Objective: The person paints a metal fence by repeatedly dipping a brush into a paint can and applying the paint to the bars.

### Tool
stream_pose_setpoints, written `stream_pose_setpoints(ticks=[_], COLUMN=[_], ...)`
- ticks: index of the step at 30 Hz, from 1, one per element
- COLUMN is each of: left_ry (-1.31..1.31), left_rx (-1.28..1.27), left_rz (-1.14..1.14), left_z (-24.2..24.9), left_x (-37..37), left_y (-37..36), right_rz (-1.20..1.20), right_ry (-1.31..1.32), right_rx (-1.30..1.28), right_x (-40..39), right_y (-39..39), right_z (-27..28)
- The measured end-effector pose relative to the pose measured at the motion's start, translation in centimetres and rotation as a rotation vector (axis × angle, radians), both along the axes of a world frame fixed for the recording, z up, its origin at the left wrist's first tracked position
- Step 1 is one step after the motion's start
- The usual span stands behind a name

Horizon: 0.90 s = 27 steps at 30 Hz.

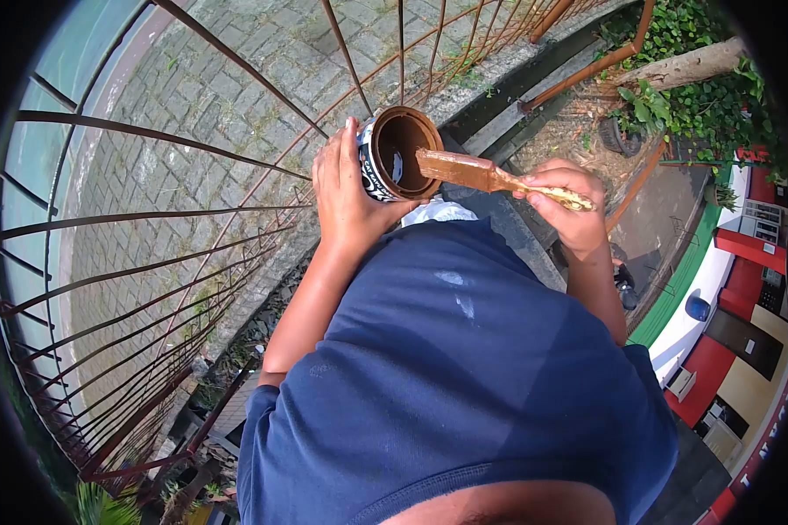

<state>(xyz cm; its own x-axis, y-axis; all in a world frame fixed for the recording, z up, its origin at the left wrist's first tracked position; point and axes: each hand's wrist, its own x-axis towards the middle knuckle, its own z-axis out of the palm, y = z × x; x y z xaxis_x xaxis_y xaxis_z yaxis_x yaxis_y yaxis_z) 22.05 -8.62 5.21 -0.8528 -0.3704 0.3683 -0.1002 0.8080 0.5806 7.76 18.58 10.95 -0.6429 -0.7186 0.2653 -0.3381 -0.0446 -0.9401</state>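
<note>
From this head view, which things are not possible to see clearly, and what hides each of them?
- Paint level in the can: its dark brown inside hides it.
- Can label: left hand wraps it; print too small.
- Brush handle end: inside the right hand.
- Legs and footing: hidden behind the blue shirt.
- Fence: cut off by the round lens edge.

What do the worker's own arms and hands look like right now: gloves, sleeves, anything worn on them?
Both the left hand and the right hand are bare, with no gloves, and no watch or band shows on either wrist. The forearms are uncovered. The dark blue shirt has short sleeves that end near the elbows and carries a few pale smears on the front.
</note>
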Motion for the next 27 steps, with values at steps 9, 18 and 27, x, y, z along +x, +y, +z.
stream_pose_setpoints(ticks=[9, 18, 27], left_ry=[0.035, 0.035, 0.031], left_rx=[0.100, 0.069, -0.006], left_rz=[0.011, -0.009, -0.008], left_z=[0.3, 0.1, 0.5], left_x=[-0.2, -0.4, 0.1], left_y=[-0.1, -0.4, -0.6], right_rz=[-0.172, -0.345, -0.364], right_ry=[-0.532, -1.310, -1.283], right_rx=[-0.304, -0.457, -0.392], right_x=[-0.2, -1.1, -1.4], right_y=[0.4, -1.0, -3.0], right_z=[-1.7, -5.8, -5.3])
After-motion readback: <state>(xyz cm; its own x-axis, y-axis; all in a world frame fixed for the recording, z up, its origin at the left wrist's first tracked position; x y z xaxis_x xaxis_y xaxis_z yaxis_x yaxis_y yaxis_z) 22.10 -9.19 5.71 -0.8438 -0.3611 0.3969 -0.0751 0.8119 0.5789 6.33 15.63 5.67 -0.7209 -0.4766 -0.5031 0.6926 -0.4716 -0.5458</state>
